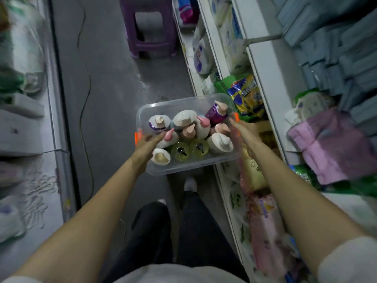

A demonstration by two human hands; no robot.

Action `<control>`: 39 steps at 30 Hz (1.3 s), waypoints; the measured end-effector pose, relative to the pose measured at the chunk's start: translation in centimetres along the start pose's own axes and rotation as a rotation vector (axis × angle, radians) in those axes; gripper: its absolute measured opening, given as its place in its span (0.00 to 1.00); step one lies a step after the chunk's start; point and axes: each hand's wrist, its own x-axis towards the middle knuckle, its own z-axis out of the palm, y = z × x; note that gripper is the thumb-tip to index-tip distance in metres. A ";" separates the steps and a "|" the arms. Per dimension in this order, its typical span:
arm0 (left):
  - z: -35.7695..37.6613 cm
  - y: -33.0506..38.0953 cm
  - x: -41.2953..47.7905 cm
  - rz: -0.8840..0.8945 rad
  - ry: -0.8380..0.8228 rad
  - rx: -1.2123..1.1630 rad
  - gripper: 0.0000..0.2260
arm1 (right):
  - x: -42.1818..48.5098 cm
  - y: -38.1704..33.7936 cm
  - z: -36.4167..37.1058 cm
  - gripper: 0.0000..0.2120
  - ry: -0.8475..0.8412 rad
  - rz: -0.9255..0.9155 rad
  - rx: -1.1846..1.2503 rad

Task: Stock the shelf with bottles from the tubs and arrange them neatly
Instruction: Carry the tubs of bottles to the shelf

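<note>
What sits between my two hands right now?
The clear plastic tub of pump bottles, its ends gripped by the left hand and right hand; head view.

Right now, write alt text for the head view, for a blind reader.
The left hand and right hand hold a clear tub of pump bottles by its ends, above a grey floor. A white shelf of goods runs along the right; a purple stool stands ahead.

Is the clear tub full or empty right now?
Nearly full: pump bottles crowd most of the clear tub.
</note>
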 end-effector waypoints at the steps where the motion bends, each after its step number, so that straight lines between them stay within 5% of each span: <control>1: 0.4 0.2 -0.9 0.033 -0.041 0.038 0.21 | -1.5 0.6 -0.1 0.15 0.013 -0.007 -0.009; 3: 0.8 0.2 -2.1 0.088 -0.119 0.122 0.27 | -5.1 2.3 -0.3 0.17 0.038 -0.029 0.003; 7: 2.0 -1.1 -4.7 0.183 -0.295 0.262 0.15 | -13.4 7.2 -1.0 0.17 0.105 -0.094 0.036; 13: 3.9 -8.2 -12.6 0.217 -0.537 0.605 0.06 | -30.0 19.4 -2.8 0.23 0.312 0.121 0.245; 25: 13.1 -29.9 -37.1 0.257 -1.061 1.266 0.27 | -63.6 45.1 -2.5 0.29 0.919 0.424 0.679; 27: 13.2 -34.9 -41.3 0.252 -1.122 1.347 0.21 | -68.9 49.6 -0.7 0.19 0.944 0.460 0.713; 30: 12.8 -44.1 -47.2 0.246 -1.178 1.453 0.07 | -76.9 57.7 2.2 0.30 0.967 0.539 0.778; 33: 12.3 -53.8 -54.3 0.150 -1.235 1.470 0.02 | -85.9 65.2 4.3 0.32 1.071 0.580 0.902; 36: 10.7 -62.7 -61.5 -0.029 -1.280 1.431 0.08 | -94.2 71.6 6.3 0.24 1.172 0.659 1.041; 39: 8.4 -69.2 -67.6 -0.192 -1.325 1.466 0.10 | -99.8 76.7 8.1 0.31 1.165 0.699 1.179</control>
